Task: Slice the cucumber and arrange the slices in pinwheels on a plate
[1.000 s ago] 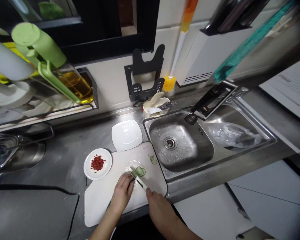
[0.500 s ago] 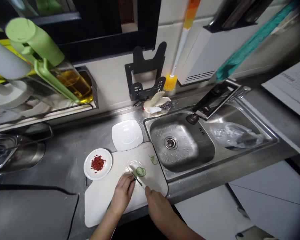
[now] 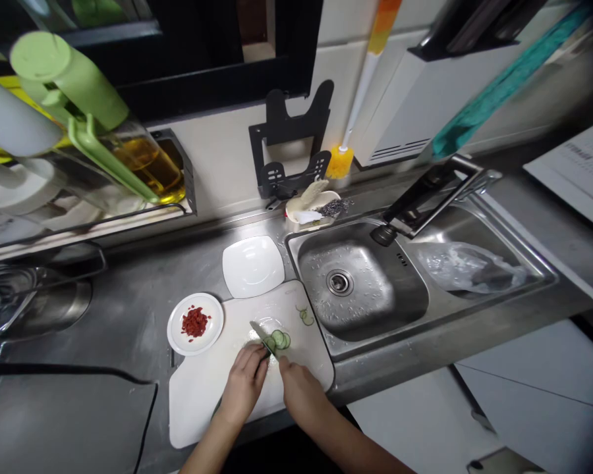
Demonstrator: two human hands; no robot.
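Note:
My left hand is closed round a cucumber that it mostly hides, pressed on the white cutting board. Closed on the handle of a knife is my right hand. The blade points up and left, close beside my left fingertips. Several thin cucumber slices lie overlapping just right of the blade. Curved green cucumber pieces rest near the board's right edge. Left of the board's top is a white plate of small dried red pieces.
A square white dish stands behind the board. To the right is a steel sink with a black faucet and a plastic bag. An oil bottle sits on the left shelf. A pot stands far left.
The knife and my right hand have shifted slightly up and left. More slices show beside the blade. My left hand stays at the cucumber, and the view has shifted a little.

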